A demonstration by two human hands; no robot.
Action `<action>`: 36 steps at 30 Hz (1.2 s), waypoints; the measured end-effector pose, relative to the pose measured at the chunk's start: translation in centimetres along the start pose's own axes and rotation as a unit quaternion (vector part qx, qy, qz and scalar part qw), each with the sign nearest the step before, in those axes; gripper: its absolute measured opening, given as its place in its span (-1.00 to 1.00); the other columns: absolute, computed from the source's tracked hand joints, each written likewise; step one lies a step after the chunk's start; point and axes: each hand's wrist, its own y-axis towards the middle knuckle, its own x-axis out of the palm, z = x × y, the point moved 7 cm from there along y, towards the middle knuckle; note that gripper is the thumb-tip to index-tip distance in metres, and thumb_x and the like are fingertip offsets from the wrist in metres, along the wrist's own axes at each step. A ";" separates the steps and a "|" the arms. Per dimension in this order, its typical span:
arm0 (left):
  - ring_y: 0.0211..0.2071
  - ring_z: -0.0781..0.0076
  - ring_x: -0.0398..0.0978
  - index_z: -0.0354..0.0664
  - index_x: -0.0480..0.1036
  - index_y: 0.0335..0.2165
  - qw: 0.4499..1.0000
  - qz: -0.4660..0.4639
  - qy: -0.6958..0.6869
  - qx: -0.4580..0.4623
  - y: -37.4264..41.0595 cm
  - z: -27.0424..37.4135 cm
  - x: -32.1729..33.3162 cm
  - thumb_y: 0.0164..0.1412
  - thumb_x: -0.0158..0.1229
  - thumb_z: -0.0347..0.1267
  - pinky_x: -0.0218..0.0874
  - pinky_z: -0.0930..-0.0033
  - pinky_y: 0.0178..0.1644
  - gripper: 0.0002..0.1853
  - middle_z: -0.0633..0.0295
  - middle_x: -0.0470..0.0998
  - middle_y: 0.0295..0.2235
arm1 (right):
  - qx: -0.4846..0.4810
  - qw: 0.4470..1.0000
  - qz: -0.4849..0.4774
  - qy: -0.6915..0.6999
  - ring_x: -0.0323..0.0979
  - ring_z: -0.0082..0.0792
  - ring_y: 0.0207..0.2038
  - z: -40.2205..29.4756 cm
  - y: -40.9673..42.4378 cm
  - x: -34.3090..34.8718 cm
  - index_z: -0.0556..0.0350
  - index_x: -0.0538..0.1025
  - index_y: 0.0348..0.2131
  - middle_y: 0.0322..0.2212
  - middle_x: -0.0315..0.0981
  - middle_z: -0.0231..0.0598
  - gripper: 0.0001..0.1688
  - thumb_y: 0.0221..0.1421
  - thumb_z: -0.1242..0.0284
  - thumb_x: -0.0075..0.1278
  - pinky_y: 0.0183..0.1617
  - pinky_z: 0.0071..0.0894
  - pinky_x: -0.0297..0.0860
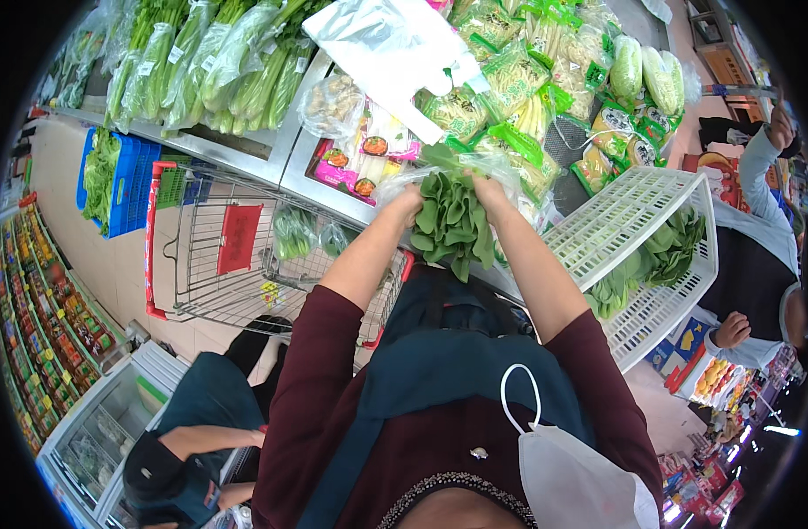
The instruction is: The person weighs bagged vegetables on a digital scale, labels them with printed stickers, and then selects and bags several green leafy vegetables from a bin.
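Note:
A bunch of dark green leafy vegetables is held in front of me, its leaves pointing back at my apron. My left hand grips it from the left and my right hand from the right. A clear plastic bag spreads around the far end of the bunch and over part of my fingers; how far the greens are inside it I cannot tell. Just beyond lie a stack of white plastic bags, pink-edged food packets and a bagged lumpy tan food on the display counter.
To the right, a tilted white plastic crate holds more greens. A shopping cart stands at left, near a blue crate. Bagged celery and packaged sprouts cover the counter. One person is lower left, another right.

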 end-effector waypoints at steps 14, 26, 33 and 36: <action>0.01 0.02 0.39 -0.07 0.25 0.12 0.977 0.176 0.106 0.056 -9.7 3.9 5.0 0.30 -0.12 -0.08 0.31 -0.15 -0.05 -0.49 0.02 0.44 -0.03 | -0.305 0.819 0.121 -0.472 0.15 0.29 0.09 -7.2 -14.1 5.3 -0.37 0.16 0.20 0.18 -0.02 0.10 0.09 -0.31 0.46 0.33 0.04 0.10 0.35; -0.60 0.18 0.39 -0.22 0.48 -0.35 0.699 0.301 0.450 0.468 -16.0 11.9 6.3 0.10 0.12 -0.45 0.27 0.26 -0.44 -0.89 0.12 0.36 -0.67 | -0.368 0.767 0.114 -0.513 0.16 0.22 0.09 -5.6 -14.8 5.4 -0.41 0.25 0.14 0.13 0.05 0.05 0.02 -0.35 0.59 0.23 -0.03 0.00 0.42; -0.48 0.48 0.42 -0.28 0.44 -0.26 0.763 0.349 0.397 0.371 -22.1 1.6 3.2 0.07 0.09 -0.61 0.22 0.46 -0.41 -0.80 0.17 0.46 -0.46 | -0.350 0.781 0.156 -0.493 0.36 0.21 -0.09 -6.5 -13.7 4.4 -0.26 0.28 0.09 -0.08 0.36 0.05 -0.15 -0.26 0.52 0.18 -0.12 -0.03 0.44; -0.42 0.63 0.41 -0.28 0.42 -0.24 0.879 0.222 0.263 0.331 -19.8 -1.8 1.0 0.11 0.10 -0.61 0.23 0.52 -0.36 -0.81 0.25 0.48 -0.40 | -0.412 0.751 0.171 -0.486 0.49 0.12 -0.27 -6.4 -14.0 4.9 -0.20 0.25 0.11 -0.43 0.51 0.00 -0.16 -0.23 0.50 0.14 -0.25 0.03 0.44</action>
